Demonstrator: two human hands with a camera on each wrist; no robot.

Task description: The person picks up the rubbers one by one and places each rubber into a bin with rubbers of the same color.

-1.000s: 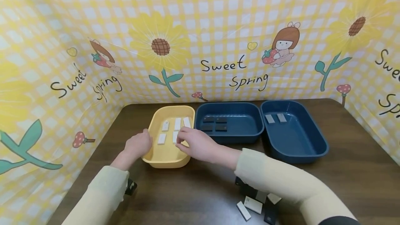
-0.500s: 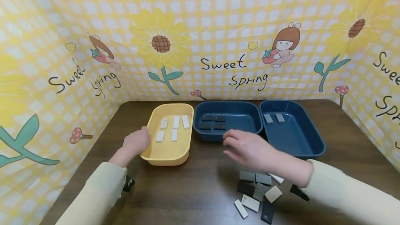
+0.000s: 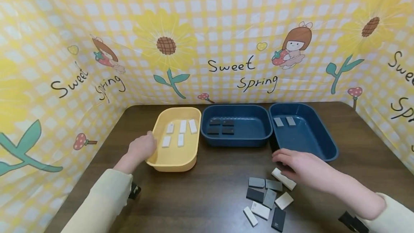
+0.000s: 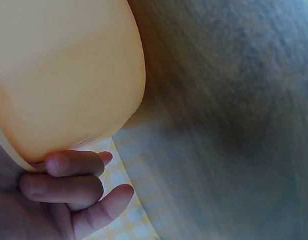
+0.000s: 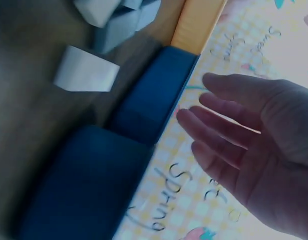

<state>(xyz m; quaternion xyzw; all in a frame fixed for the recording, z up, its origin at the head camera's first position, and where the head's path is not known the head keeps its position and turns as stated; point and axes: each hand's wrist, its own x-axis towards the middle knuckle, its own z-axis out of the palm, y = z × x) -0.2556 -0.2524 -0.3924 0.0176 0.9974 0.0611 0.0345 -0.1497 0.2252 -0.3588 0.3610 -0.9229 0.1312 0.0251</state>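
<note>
My left hand grips the left rim of the yellow tray; in the left wrist view its fingers curl at the rim. Flat white blocks lie in that tray. Above the table, just in front of the right-hand blue tray, hovers my right hand, holding nothing. Loose, relaxed fingers show on the right hand in the right wrist view. Beside and partly below it lies a long white block. White, grey and black blocks form a loose pile nearby.
A middle blue tray stands between the other two and holds several black blocks. Two pale blocks lie in the back of the right-hand blue tray. A checked yellow cloth hangs behind the brown table.
My right hand has gone from over the yellow tray rightward and toward me, to beside the pile, uncovering the white blocks. My left hand has stayed on the tray rim.
</note>
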